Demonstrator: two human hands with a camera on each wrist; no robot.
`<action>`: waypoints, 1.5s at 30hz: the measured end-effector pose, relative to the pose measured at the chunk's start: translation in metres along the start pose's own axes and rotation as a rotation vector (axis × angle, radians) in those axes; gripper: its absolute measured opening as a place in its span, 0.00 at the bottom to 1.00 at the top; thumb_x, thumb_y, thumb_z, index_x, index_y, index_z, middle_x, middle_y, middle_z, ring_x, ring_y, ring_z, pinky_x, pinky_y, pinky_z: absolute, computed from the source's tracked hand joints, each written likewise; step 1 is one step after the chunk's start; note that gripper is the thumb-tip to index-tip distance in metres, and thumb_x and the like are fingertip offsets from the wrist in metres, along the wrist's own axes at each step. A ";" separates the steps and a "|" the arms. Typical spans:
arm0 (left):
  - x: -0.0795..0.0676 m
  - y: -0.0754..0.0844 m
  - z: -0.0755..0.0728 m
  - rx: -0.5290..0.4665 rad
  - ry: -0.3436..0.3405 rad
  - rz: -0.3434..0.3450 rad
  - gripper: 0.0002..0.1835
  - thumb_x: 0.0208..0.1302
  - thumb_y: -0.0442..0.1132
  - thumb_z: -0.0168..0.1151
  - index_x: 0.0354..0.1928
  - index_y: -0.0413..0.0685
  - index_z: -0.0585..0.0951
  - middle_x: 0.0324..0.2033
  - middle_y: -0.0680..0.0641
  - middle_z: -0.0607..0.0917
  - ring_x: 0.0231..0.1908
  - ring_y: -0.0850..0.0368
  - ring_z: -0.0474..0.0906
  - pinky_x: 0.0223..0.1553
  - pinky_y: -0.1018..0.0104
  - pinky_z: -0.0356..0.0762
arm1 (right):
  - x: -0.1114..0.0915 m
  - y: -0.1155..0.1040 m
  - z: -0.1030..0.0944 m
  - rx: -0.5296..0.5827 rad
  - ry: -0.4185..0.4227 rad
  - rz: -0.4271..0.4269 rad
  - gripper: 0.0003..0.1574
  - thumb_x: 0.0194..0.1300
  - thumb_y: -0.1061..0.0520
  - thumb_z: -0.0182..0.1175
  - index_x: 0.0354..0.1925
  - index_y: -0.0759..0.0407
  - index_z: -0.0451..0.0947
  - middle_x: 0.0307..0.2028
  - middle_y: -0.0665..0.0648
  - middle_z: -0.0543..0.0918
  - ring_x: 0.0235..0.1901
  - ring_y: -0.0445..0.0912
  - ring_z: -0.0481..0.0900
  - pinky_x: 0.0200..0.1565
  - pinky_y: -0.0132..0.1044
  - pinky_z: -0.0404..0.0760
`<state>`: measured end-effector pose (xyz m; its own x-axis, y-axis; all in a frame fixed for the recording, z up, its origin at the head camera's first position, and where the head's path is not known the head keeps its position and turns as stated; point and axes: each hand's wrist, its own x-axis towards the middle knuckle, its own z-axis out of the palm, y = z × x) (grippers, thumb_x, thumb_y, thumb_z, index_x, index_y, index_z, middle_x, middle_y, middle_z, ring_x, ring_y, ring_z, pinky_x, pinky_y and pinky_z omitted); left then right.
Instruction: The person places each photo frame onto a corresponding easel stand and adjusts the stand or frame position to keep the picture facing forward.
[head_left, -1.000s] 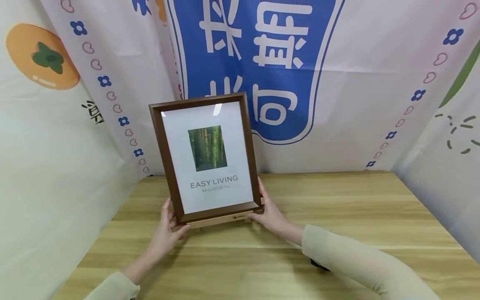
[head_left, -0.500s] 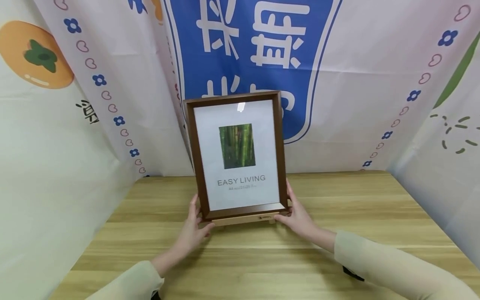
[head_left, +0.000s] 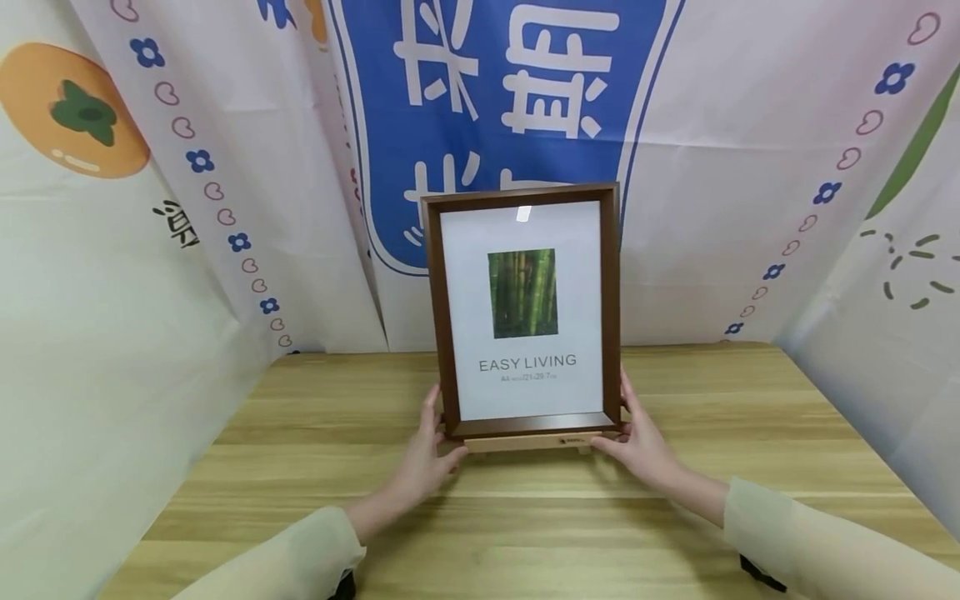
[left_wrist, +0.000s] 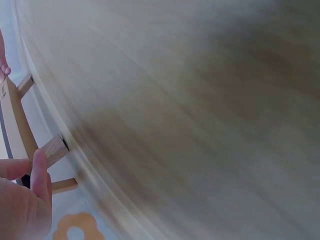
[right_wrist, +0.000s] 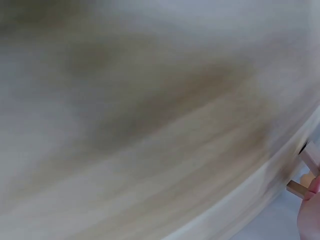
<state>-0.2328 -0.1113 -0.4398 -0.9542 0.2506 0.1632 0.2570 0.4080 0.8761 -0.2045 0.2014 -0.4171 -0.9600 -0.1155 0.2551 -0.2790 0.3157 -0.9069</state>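
Note:
A brown picture frame with a green bamboo print and the words "EASY LIVING" leans upright on a small wooden easel. At the lower left corner, my left hand grips the easel, thumb on the front of its ledge and fingers behind. My right hand holds the other end in the same way. The left wrist view shows the easel's legs close over the table, beside my left thumb and fingers. Only part of my right hand and two legs enter the right wrist view.
The wood-grain table extends to both sides and in front of the easel. Behind it hangs a white cloth with a blue panel and white characters. More printed cloth encloses the left and right sides.
Both hands have moved the easel and picture frame rightward across the table, from left of centre to about the middle. The frame's sideways lean has lessened. Both grips look the same.

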 end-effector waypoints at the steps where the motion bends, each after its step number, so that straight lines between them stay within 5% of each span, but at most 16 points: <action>1: 0.001 0.001 0.002 0.005 -0.006 0.003 0.57 0.53 0.27 0.62 0.66 0.78 0.34 0.63 0.27 0.46 0.55 0.27 0.57 0.26 0.69 0.79 | -0.002 0.001 -0.002 -0.007 0.002 0.002 0.69 0.48 0.73 0.63 0.69 0.45 0.28 0.60 0.78 0.51 0.39 0.65 0.75 0.36 0.34 0.80; 8: 0.006 0.008 0.014 -0.007 -0.040 0.006 0.57 0.53 0.27 0.62 0.66 0.79 0.34 0.65 0.30 0.44 0.55 0.27 0.57 0.19 0.67 0.78 | -0.007 0.017 -0.016 -0.029 0.026 -0.011 0.71 0.47 0.72 0.65 0.69 0.42 0.27 0.59 0.79 0.52 0.40 0.67 0.75 0.35 0.33 0.80; 15: 0.010 0.012 0.023 0.018 -0.059 0.029 0.57 0.53 0.27 0.62 0.65 0.79 0.33 0.64 0.27 0.45 0.55 0.28 0.59 0.25 0.71 0.79 | -0.009 0.040 -0.025 -0.039 0.050 -0.008 0.73 0.45 0.69 0.68 0.68 0.36 0.27 0.59 0.77 0.54 0.38 0.63 0.77 0.34 0.33 0.80; 34: 0.016 0.014 0.024 -0.001 -0.078 0.000 0.58 0.53 0.28 0.62 0.63 0.85 0.33 0.63 0.27 0.47 0.56 0.28 0.57 0.25 0.66 0.80 | -0.013 0.038 -0.027 -0.042 0.062 0.002 0.72 0.47 0.68 0.67 0.68 0.38 0.26 0.59 0.77 0.54 0.40 0.65 0.75 0.36 0.32 0.80; 45: 0.016 0.012 0.027 0.010 -0.064 0.021 0.59 0.52 0.25 0.62 0.64 0.83 0.32 0.64 0.29 0.46 0.56 0.28 0.57 0.30 0.72 0.78 | -0.013 0.026 -0.027 -0.016 0.050 -0.024 0.72 0.46 0.73 0.65 0.69 0.40 0.27 0.58 0.80 0.54 0.37 0.66 0.76 0.35 0.33 0.80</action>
<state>-0.2413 -0.0786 -0.4392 -0.9368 0.3150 0.1522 0.2791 0.4107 0.8680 -0.1999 0.2370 -0.4350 -0.9529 -0.0757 0.2936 -0.3018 0.3285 -0.8950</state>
